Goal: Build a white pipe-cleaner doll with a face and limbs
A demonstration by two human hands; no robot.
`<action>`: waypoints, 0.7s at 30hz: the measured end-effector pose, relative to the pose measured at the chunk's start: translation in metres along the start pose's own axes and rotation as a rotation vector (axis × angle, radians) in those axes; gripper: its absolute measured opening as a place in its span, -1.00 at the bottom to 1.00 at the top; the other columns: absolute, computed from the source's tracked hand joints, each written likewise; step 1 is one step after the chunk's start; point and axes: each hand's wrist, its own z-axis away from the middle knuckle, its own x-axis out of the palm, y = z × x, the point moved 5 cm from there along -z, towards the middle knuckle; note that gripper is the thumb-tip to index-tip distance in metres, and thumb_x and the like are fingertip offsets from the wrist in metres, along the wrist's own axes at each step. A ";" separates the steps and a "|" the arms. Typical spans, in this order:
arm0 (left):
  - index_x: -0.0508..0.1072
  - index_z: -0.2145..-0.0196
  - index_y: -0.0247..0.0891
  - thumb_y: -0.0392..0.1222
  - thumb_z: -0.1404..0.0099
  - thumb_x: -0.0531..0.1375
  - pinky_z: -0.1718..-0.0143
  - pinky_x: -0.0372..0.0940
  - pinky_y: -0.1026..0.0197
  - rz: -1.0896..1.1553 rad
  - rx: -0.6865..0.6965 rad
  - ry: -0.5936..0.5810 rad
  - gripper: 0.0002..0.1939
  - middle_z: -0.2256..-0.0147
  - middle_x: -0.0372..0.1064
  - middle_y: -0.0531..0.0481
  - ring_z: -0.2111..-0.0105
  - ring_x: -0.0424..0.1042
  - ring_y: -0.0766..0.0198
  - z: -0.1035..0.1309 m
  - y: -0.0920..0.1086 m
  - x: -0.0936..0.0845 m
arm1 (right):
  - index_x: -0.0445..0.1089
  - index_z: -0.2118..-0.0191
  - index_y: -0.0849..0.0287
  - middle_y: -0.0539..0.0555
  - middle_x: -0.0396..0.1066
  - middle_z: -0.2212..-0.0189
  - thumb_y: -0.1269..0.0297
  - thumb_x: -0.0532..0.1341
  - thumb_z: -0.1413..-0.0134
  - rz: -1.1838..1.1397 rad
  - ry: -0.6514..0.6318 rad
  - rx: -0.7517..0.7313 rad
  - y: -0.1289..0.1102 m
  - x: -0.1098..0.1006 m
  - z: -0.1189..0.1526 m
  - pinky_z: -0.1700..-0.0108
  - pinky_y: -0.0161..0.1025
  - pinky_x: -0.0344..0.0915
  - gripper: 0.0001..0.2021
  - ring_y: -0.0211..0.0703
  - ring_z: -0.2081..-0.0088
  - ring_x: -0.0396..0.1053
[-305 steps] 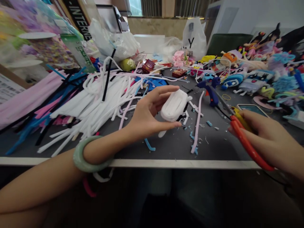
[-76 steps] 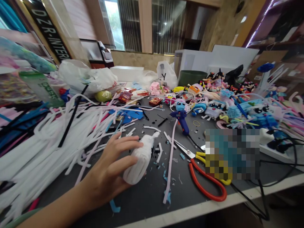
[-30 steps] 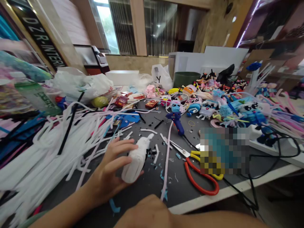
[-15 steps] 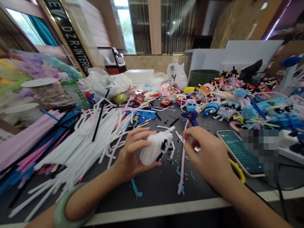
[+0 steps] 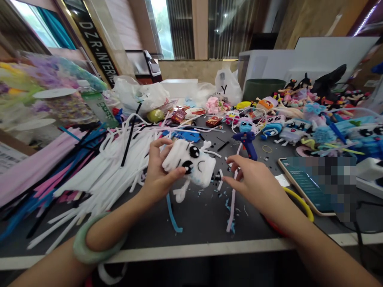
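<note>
A white fuzzy doll with black eyes, a curved mouth and small limbs is tilted sideways above the table. My left hand grips it from the left, thumb on the face beside an eye. My right hand is just right of the doll, apart from it, thumb and fingers spread with nothing visible between them. Below the right fingertips lies a pale pink strip. Behind that hand stands a dark blue glue gun. A short white piece lies between the doll and my right hand.
White pipe cleaners are heaped at the left, beside pink, blue and black ones. A phone and a yellow ring lie at the right. Finished dolls crowd the back right. A blue strip lies near the table's front edge.
The doll has been turned so its face shows toward the camera, still in my left hand. My right hand's thumb and fingers have moved apart. The view has shifted slightly.
</note>
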 end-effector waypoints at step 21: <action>0.36 -0.10 -0.12 -0.09 0.04 0.47 0.43 0.34 0.43 0.270 -0.376 -0.116 -0.26 0.13 0.48 -0.03 0.33 0.49 0.33 -0.009 -0.030 -0.007 | 0.34 -0.01 0.21 0.11 0.54 0.23 0.40 0.28 0.00 -0.485 0.238 -0.155 -0.024 0.011 0.017 0.15 -0.19 0.38 -0.60 -0.13 0.23 0.49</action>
